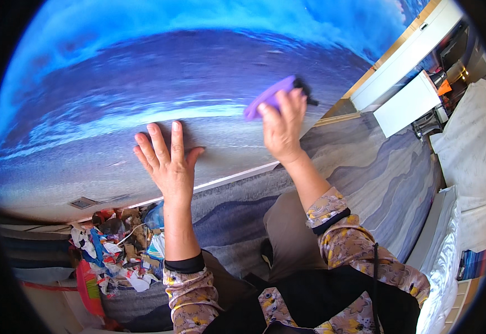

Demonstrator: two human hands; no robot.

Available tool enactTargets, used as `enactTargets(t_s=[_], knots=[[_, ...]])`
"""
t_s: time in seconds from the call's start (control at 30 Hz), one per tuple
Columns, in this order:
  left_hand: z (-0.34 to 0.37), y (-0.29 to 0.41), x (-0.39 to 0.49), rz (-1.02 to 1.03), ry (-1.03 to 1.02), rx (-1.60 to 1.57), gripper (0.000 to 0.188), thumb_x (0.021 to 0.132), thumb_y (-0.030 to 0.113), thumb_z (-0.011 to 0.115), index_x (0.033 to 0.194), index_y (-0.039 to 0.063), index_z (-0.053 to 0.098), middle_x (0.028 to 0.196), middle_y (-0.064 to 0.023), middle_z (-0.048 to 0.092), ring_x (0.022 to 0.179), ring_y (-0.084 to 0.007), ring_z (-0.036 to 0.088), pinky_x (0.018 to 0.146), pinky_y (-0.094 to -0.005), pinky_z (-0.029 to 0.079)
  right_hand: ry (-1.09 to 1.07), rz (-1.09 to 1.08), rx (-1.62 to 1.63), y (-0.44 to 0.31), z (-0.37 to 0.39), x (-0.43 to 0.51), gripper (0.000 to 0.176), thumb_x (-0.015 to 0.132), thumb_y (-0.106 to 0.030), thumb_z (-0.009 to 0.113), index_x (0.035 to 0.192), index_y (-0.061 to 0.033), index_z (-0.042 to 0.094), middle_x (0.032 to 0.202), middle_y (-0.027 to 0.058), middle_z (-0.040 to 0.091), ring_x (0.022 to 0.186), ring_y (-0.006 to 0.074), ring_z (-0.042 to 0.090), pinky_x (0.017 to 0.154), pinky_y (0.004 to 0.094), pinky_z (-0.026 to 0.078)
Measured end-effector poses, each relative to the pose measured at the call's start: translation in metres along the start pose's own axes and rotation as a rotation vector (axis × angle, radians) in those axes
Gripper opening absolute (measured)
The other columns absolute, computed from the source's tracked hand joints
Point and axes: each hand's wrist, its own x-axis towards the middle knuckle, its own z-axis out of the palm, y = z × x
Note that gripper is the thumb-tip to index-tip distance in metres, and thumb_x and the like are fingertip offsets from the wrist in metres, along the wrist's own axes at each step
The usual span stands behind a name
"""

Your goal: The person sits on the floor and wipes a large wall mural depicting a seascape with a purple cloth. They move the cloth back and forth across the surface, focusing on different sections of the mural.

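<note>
In front of me is a wall [209, 129] covered with a blue and grey seascape print. My left hand [168, 165] lies flat against its lower, sandy part, fingers spread and holding nothing. To its right, my right hand [284, 129] grips a purple hand tool [270, 99] with a dark, brush-like end, close to the print. The tool is blurred, so its exact kind and whether it touches the wall are unclear. A white baseboard strip [238, 177] runs along the foot of the wall, below and between the hands.
A heap of mixed scraps [121, 254] lies on the floor at lower left, beside a red and green plastic object [90, 288]. Wavy-patterned grey flooring [364, 175] extends right. A white panel-like surface [408, 104] and a white cover [468, 167] stand at right. A wall outlet [83, 203] sits low left.
</note>
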Motion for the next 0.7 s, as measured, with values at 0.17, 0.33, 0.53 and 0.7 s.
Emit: enactTargets(t_s=[0.17,0.33,0.53,0.7], knots=[[0.002,0.021,0.004,-0.067,0.068,-0.131,0.102,0.064,0.041,0.086,0.152,0.025,0.037,0.162,-0.0213,0.014,0.149,-0.0479,0.010,0.117,-0.0636,0.016,-0.095,-0.030,0.075,-0.030,0.022,-0.002,0.049,0.089,-0.003,0.060,0.132,-0.0269,0.058,0.152,0.0039,0.043,0.151,0.0291,0.019,0.121,0.0506,0.012],[-0.001,0.022,0.002,0.071,-0.053,-0.028,0.111,0.062,0.042,0.088,0.155,0.019,0.032,0.163,-0.0224,0.011,0.150,-0.0453,0.006,0.118,-0.0610,0.012,-0.166,-0.157,-0.093,-0.026,0.011,-0.031,0.059,0.087,-0.005,0.060,0.135,-0.0383,0.056,0.152,-0.0064,0.042,0.147,0.0209,0.028,0.122,0.0431,0.017],[0.005,0.023,-0.001,0.084,0.003,-0.026,0.108,0.064,0.043,0.086,0.154,0.021,0.032,0.162,-0.0212,0.015,0.150,-0.0446,0.008,0.118,-0.0616,0.012,0.083,0.117,-0.057,0.035,-0.010,-0.004,0.040,0.090,-0.012,0.063,0.130,-0.0180,0.059,0.152,0.0129,0.039,0.148,0.0364,0.024,0.116,0.0573,0.018],[0.014,0.024,-0.004,0.081,0.009,-0.062,0.102,0.065,0.042,0.085,0.153,0.027,0.035,0.162,-0.0183,0.019,0.150,-0.0430,0.013,0.118,-0.0610,0.016,-0.141,-0.087,0.016,0.000,0.006,-0.055,0.051,0.086,-0.011,0.066,0.131,-0.0342,0.059,0.149,0.0010,0.041,0.144,0.0300,0.029,0.117,0.0564,0.019]])
